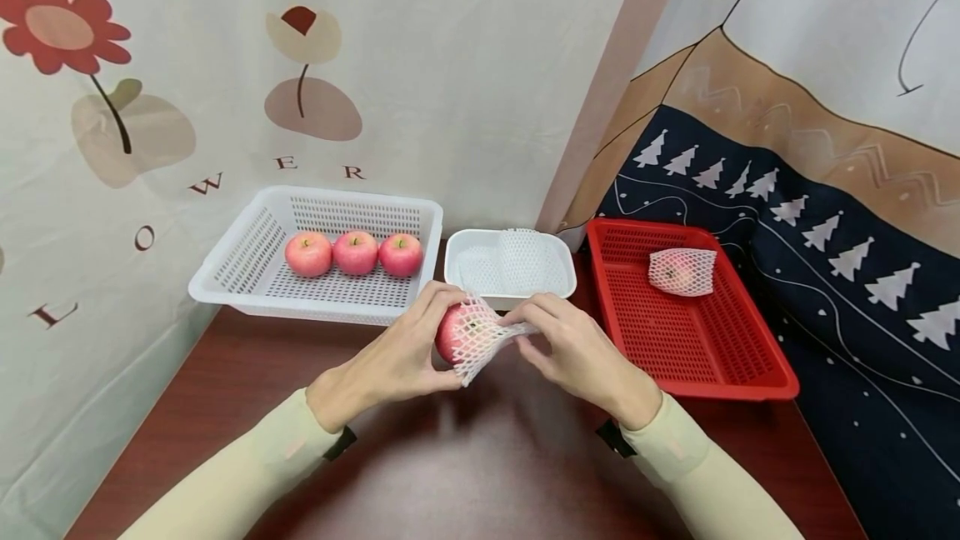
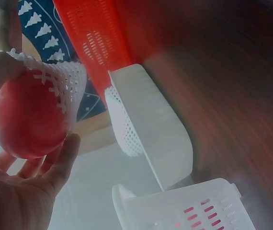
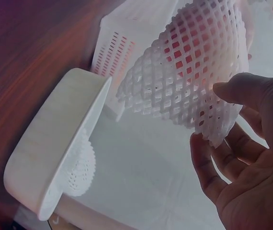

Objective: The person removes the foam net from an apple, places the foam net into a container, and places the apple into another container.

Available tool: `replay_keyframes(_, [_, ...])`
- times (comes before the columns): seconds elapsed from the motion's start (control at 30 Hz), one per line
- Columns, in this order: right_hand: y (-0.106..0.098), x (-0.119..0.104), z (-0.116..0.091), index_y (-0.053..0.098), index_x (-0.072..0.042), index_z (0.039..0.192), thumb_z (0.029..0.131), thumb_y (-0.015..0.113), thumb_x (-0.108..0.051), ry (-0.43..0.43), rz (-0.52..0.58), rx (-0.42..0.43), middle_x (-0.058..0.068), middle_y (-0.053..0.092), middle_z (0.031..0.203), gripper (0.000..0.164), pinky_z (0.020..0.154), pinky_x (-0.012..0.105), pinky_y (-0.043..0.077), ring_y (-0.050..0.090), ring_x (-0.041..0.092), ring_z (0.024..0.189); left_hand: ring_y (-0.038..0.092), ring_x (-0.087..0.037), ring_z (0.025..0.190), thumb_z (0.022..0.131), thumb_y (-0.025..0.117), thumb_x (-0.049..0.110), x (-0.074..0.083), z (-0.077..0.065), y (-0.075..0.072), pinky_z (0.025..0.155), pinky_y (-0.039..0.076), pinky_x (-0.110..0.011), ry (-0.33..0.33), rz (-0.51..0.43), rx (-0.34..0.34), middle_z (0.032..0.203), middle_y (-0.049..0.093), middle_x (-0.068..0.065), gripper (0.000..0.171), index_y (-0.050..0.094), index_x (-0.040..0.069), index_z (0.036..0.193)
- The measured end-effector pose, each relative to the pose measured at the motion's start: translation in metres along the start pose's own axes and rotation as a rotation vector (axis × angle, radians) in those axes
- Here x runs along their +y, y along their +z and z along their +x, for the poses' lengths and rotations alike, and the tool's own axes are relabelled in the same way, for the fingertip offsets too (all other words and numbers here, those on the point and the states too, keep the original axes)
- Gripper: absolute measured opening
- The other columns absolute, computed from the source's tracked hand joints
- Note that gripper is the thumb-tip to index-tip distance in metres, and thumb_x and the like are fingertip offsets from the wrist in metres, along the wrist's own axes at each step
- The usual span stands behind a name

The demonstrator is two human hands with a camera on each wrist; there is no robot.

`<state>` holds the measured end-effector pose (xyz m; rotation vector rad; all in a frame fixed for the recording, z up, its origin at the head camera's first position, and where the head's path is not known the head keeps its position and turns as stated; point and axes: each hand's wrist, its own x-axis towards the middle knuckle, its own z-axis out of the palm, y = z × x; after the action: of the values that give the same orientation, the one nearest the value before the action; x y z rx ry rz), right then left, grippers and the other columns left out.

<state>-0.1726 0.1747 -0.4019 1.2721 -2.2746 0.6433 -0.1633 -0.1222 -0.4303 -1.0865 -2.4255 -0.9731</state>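
Note:
Between both hands, over the table, is a red apple (image 1: 447,333) partly inside a white foam net sleeve (image 1: 480,342). My left hand (image 1: 393,357) grips the apple from the left, its fingers and thumb curled round it at the sleeve's edge. In the left wrist view, much of the apple (image 2: 28,115) is bare, with the net (image 2: 74,86) over its far side. My right hand (image 1: 573,350) pinches the narrow gathered end of the sleeve; the right wrist view shows the thumb and fingers on the net (image 3: 175,91).
At the back left, a white basket (image 1: 247,294) holds three bare apples (image 1: 356,253). A small white tray (image 1: 456,261) with net sleeves (image 1: 521,261) stands at the back centre. On the right, a red basket (image 1: 660,340) contains one netted apple (image 1: 681,272). Printed curtains hang behind the table.

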Motion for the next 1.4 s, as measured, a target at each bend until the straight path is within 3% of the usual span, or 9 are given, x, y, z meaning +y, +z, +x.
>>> replay_keyframes(0.33, [-0.004, -0.001, -0.002, 0.079, -0.012, 0.119, 0.089, 0.095, 0.004, 0.027, 0.042, 0.012, 0.003, 0.082, 0.113, 0.037, 0.084, 0.033, 0.069, 0.077, 0.017, 0.101, 0.062, -0.023, 0.136, 0.07, 0.103, 0.016, -0.001, 0.0, -0.001, 0.114, 0.059, -0.042, 0.02, 0.023, 0.014, 0.147, 0.06, -0.011, 0.094, 0.055, 0.002, 0.15])
replay_keyframes(1.03, [-0.016, 0.004, -0.007, 0.08, -0.01, 0.115, 0.09, 0.093, 0.004, 0.086, 0.026, 0.021, 0.004, 0.084, 0.106, 0.032, 0.076, 0.034, 0.069, 0.074, 0.016, 0.089, 0.062, -0.019, 0.136, 0.079, 0.099, 0.02, 0.0, 0.0, -0.008, 0.113, 0.059, -0.037, 0.047, 0.054, 0.038, 0.145, 0.064, -0.006, 0.079, 0.059, 0.007, 0.146])
replay_keyframes(1.4, [-0.024, 0.007, -0.01, 0.08, -0.011, 0.117, 0.091, 0.093, 0.003, 0.149, 0.041, -0.017, 0.004, 0.085, 0.11, 0.033, 0.076, 0.03, 0.068, 0.071, 0.014, 0.089, 0.062, -0.017, 0.136, 0.082, 0.1, 0.022, 0.0, -0.003, -0.014, 0.115, 0.059, -0.035, 0.01, 0.047, 0.026, 0.144, 0.064, -0.004, 0.077, 0.059, 0.01, 0.145])
